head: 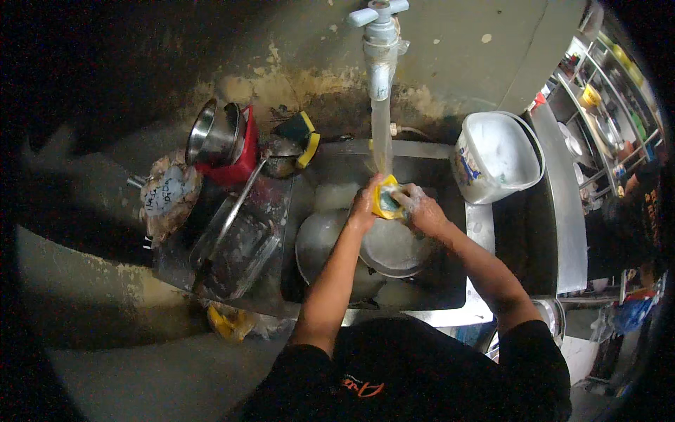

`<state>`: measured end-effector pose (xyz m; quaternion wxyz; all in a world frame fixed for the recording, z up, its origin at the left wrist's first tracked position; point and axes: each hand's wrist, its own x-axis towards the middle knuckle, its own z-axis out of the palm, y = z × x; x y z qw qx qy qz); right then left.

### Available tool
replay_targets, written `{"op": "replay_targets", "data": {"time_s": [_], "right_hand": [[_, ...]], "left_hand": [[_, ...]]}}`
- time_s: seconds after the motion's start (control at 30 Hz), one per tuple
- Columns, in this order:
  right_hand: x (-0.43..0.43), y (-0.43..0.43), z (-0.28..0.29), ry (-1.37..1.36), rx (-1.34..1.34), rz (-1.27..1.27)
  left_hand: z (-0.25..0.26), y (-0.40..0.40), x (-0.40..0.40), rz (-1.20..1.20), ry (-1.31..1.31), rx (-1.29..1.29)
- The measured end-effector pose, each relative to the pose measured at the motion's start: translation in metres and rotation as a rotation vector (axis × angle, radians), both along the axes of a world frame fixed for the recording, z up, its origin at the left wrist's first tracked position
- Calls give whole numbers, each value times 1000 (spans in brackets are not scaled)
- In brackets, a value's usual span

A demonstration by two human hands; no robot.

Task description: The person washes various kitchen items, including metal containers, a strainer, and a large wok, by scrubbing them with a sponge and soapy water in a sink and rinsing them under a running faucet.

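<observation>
Over the sink basin (448,287), my left hand (363,204) grips a small yellow item (391,214), which looks like a shallow dish. The fingers of my right hand (426,212) press a sudsy green scouring sponge (389,201) against its inner face. Foam covers the right fingers and partly hides the sponge. Just above both hands ends a pale hose (381,137) hanging from the tap (379,63). Below them, a round metal dish (395,250) and a larger round pan (319,240) lie in the basin, partly covered by my left forearm.
A white plastic bucket (464,182) with suds stands at the basin's right corner. On the left drainboard are a clear rectangular dish (240,258), a long metal handle (240,203), a red container (232,171) with steel bowls (213,134), and yellow-green sponges (308,150). Metal shelving (596,116) stands far right.
</observation>
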<state>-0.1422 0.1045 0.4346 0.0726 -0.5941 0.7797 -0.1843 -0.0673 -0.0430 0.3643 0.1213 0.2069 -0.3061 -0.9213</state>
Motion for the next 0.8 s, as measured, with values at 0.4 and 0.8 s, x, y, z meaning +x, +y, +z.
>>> {"op": "replay_targets", "data": {"time_s": [0.4, 0.8], "right_hand": [[13, -19, -24, -953, -255, -185], [27, -32, -54, -577, -480, -88]], "left_hand": [[-11, 20, 5, 155, 127, -129], [-40, 38, 9, 560, 58, -490]]}}
